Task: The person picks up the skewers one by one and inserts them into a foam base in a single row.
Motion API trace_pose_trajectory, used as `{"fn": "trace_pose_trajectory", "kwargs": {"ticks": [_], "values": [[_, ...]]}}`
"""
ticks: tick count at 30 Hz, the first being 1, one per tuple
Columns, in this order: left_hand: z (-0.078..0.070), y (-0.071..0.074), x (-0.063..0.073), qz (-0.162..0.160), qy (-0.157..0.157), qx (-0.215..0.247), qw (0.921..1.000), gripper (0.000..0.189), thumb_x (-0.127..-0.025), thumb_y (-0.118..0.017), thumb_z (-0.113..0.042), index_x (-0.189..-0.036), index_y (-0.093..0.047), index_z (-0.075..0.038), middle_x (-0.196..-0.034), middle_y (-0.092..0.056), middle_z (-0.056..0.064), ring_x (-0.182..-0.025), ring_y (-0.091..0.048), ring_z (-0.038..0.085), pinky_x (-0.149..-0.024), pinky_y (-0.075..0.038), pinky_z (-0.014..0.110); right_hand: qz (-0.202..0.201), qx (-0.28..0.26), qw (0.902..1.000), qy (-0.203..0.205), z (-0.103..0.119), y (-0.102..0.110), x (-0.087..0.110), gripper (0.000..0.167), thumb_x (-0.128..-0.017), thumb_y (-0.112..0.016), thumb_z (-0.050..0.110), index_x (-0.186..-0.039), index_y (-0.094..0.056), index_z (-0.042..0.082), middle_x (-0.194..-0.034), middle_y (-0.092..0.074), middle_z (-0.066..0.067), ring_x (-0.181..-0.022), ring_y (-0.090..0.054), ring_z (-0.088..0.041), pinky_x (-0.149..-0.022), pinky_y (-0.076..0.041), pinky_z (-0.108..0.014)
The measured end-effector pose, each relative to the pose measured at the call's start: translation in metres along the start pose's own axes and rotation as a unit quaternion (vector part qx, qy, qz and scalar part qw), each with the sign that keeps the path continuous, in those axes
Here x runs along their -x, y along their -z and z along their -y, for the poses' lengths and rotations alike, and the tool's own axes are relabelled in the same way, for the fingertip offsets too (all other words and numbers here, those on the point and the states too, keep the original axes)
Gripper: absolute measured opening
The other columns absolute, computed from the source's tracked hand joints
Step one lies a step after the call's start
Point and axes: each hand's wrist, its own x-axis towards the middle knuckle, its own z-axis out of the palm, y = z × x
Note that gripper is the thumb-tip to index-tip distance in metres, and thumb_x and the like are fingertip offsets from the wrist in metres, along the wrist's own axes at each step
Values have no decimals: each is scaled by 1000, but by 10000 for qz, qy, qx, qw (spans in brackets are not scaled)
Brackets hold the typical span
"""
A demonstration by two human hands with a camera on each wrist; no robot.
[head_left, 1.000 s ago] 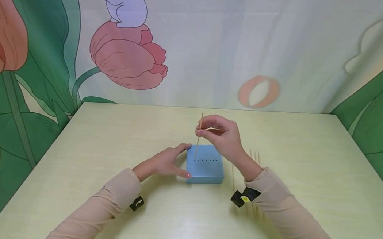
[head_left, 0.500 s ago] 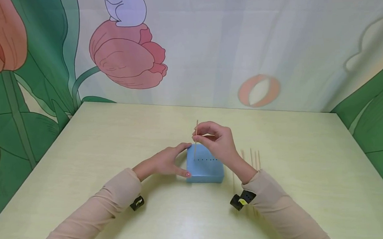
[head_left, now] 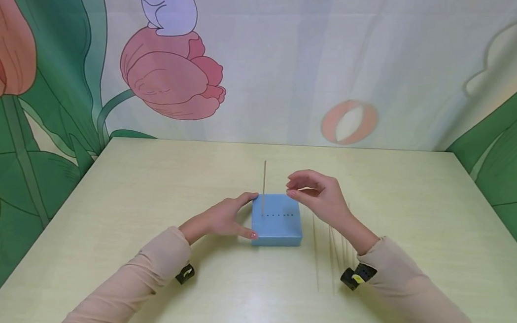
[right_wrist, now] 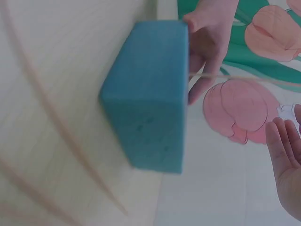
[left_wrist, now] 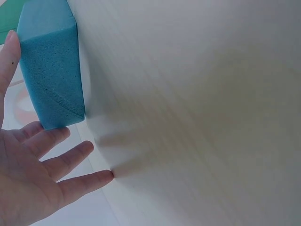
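A blue foam block (head_left: 277,228) with a row of small dark holes across its top sits on the table. From the leftmost hole a thin wooden skewer (head_left: 264,183) stands up, leaning slightly. My left hand (head_left: 222,218) holds the block by its left side, thumb at the front corner and forefinger at the back corner; the left wrist view shows the other fingers spread beside the block (left_wrist: 54,77). To the right of the skewer, my right hand (head_left: 320,197) hovers over the block's back right corner, fingers loosely bent with nothing between them.
Several more thin skewers (head_left: 316,257) lie on the table (head_left: 205,303) right of the block, partly under the right forearm. A curtain (head_left: 270,67) printed with tulips hangs behind the table's back edge.
My right hand lowered the skewer onto the leftmost hole, let go of it and moved right. The skewer now stands on its own. The left hand and block have stayed put.
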Motion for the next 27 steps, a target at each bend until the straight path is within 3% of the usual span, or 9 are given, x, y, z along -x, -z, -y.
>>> {"fn": "trace_pose_trajectory", "kwargs": {"ticks": [17, 27], "values": [[-1, 1, 0, 27, -22, 13, 10000, 97, -70, -77, -39, -143, -22, -5, -142, -35, 15, -130, -32, 29, -103, -28, 42, 38, 762, 9911, -1095, -28, 65, 42, 29, -80, -69, 4, -107, -60, -4, -96, -61, -25, -80, -61, -8, -72, -50, -20], [1, 0, -1, 9, -100, 1, 9999, 97, -70, -77, -39, -142, -23, -4, -142, -35, 15, -130, -32, 29, -103, -28, 42, 317, 1298, 9738, -1839, -44, 91, 56, 41, -80, -69, 5, -117, -53, -5, -95, -59, -18, -79, -59, -13, -66, -51, -24]]}}
